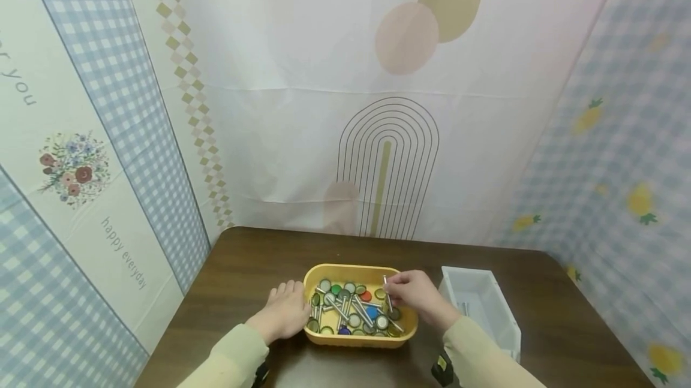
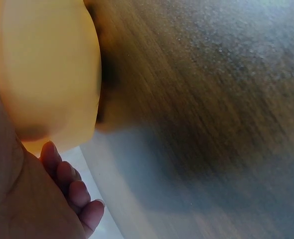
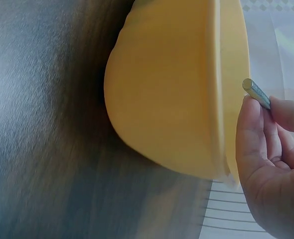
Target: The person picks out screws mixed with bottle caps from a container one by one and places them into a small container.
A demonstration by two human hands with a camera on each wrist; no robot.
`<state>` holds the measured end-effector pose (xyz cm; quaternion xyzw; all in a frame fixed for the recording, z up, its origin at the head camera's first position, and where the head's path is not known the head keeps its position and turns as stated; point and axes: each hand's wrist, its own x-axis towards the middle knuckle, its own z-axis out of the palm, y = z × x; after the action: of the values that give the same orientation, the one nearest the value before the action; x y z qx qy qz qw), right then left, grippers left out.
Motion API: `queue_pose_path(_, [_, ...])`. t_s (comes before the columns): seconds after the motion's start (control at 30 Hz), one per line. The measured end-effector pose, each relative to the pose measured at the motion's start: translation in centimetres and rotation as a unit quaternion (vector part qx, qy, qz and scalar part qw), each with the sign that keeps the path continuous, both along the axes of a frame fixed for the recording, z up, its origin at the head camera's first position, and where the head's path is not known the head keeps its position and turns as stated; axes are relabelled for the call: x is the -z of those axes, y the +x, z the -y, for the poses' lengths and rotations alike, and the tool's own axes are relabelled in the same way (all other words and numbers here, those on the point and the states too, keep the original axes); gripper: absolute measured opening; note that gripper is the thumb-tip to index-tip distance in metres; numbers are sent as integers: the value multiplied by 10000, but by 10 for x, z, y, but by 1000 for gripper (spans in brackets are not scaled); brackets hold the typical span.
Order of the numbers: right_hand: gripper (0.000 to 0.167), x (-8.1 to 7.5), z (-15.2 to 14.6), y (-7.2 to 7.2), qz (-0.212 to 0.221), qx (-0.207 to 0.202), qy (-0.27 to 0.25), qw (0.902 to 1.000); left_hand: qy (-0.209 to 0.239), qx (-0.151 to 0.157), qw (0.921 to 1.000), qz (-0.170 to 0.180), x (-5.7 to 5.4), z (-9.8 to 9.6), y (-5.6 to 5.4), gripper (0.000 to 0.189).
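Note:
A yellow plastic tub (image 1: 360,343) stands on the table, holding a jumble of silvery bolts (image 1: 338,310) and bottle caps in green, red, blue, gold and silver. My right hand (image 1: 418,295) is over the tub's right end and pinches one bolt (image 3: 257,93) between thumb and fingers; its threaded end sticks out in the right wrist view. At the opposite end, my left hand (image 1: 288,309) rests against the tub's outer wall, its fingers extended and holding no loose piece. In the left wrist view its fingertips (image 2: 91,211) show beside the yellow wall (image 2: 47,74).
To the right of the tub, partly behind my right forearm, stands a white open bin (image 1: 480,292) with a few metal pieces (image 1: 464,309) in it. The dark wooden table (image 1: 259,250) ends at patterned cloth hangings (image 1: 281,154) behind and on both sides.

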<state>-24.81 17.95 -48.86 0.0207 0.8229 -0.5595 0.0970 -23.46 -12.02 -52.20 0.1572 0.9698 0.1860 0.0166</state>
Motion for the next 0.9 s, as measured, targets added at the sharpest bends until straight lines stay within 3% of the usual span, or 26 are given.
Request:
queue_pose_path(0.3, [18,-1,-15,0,-306,255,338,9986,-2,-5,10000,56,1,0,-1,22])
queue_pose_path(0.47, [16,-2,-27,-4,-359,413,248,9982,-3,-49,9999,94,1,-1,-3,22])
queue_pose_path(0.9, [31,-15,-75,-1,-323,459,99,9984,64,-15,9999,129,2,0,-3,21])
